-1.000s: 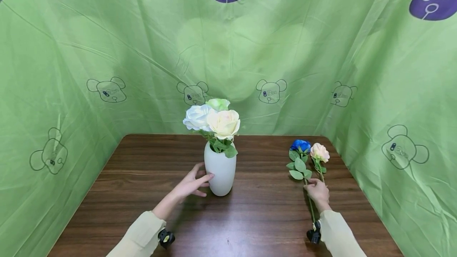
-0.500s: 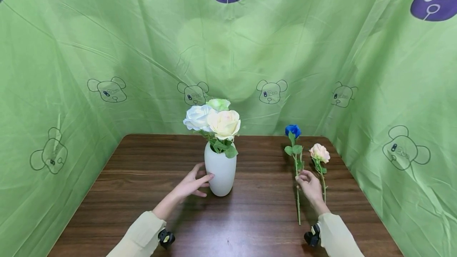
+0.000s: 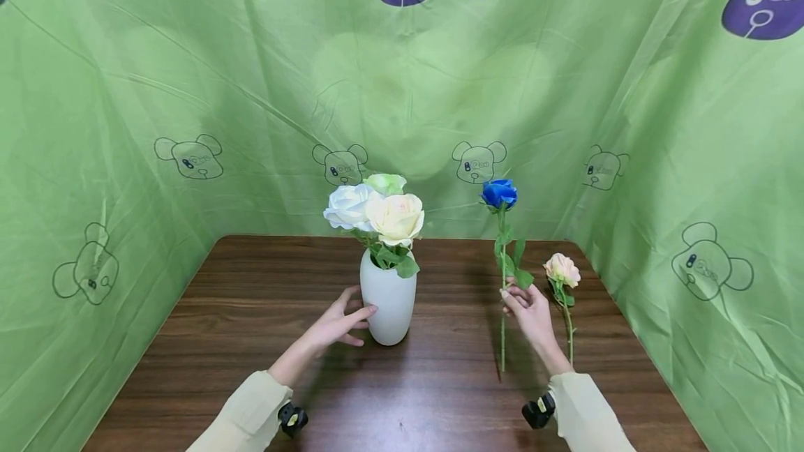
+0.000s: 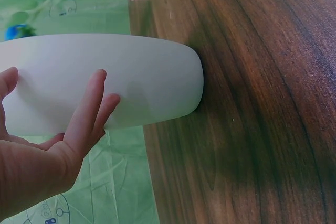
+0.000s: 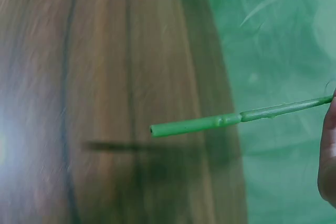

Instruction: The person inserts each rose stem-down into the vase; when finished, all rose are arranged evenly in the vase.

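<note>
We saw the left hand (image 3: 336, 323) loosely spread against a smooth white, rounded vase (image 3: 388, 302) bearing three pale, full-petalled roses (image 3: 380, 213) on the brown wood-grain tabletop (image 3: 257, 277). Beyond, the right hand (image 3: 530, 312) pinched a vivid blue, green-stemmed rose (image 3: 499, 194) mid-stem, just raised upright and brought nearer the vase, leaving, we judged, only the pale pink, ruffled rose (image 3: 562, 270) lying far right.

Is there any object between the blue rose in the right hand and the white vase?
Nothing visible stands between the blue rose and white vase, though the three flowers already in it may leave little room.
</note>
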`<state>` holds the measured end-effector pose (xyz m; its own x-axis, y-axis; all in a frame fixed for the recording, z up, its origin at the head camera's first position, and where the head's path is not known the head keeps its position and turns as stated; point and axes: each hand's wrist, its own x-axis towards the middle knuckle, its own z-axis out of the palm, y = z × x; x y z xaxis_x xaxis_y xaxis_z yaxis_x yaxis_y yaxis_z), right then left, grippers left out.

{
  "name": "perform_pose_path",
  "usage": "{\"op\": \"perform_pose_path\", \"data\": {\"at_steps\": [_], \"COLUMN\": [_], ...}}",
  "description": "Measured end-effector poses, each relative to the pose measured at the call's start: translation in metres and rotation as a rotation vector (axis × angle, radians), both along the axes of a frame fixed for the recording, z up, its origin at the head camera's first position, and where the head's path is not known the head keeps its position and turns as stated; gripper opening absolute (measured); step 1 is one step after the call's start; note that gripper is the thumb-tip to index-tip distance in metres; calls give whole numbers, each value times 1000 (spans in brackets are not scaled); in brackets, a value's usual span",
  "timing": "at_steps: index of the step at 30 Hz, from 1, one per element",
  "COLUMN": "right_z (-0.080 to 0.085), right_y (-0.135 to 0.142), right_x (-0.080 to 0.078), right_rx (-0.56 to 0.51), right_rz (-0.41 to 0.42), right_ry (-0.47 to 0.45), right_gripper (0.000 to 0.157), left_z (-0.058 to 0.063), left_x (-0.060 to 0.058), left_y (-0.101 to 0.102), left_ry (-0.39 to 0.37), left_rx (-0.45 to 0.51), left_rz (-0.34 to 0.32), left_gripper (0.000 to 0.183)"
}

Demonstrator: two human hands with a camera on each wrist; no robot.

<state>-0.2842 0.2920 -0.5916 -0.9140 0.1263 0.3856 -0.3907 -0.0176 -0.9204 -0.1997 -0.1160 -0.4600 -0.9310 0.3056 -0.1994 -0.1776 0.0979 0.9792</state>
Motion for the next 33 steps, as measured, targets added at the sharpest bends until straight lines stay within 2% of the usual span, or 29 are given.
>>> {"op": "perform_pose_path", "data": {"at_steps": [1,5,7,8,10,14,15,18,24,28,33], "right_z": [18,15,22,6,41,127,152,180,199,211,230], "right_y": [-8,-13,-18,-14,-31,-72,-82,-96,-107,-114,-126], "right_x": [9,-3,-6,-18,-3,42,54,67,63,59,55], "right_rx": [-28,-77,-77,-96,-127,-165,-149,-144,-155,-227,-379], "right_rz": [44,112,155,165,193,196,174,165,117,109,88], "right_ry": [23,109,175,196,223,231,232,228,244,247,230], "right_gripper": [33,35,34,34,33,25,23,18,18,16,15], "left_z": [0,-1,-2,-2,-3,-4,-4,-4,-4,-3,-2], "left_x": [0,0,0,0,-1,-1,-1,-1,-1,-1,-1], "left_y": [0,-1,-1,-1,-1,-1,-1,-1,-1,-1,-1], "left_ry": [-5,-1,-1,-1,-2,-1,-1,-2,-6,-5,-10], "left_rx": [2,10,18,22,28,28,27,26,22,23,26], "left_rz": [2,0,1,1,1,1,1,0,-1,-1,0], "left_gripper": [74,74,73,73,72,72,72,72,74,74,75]}}
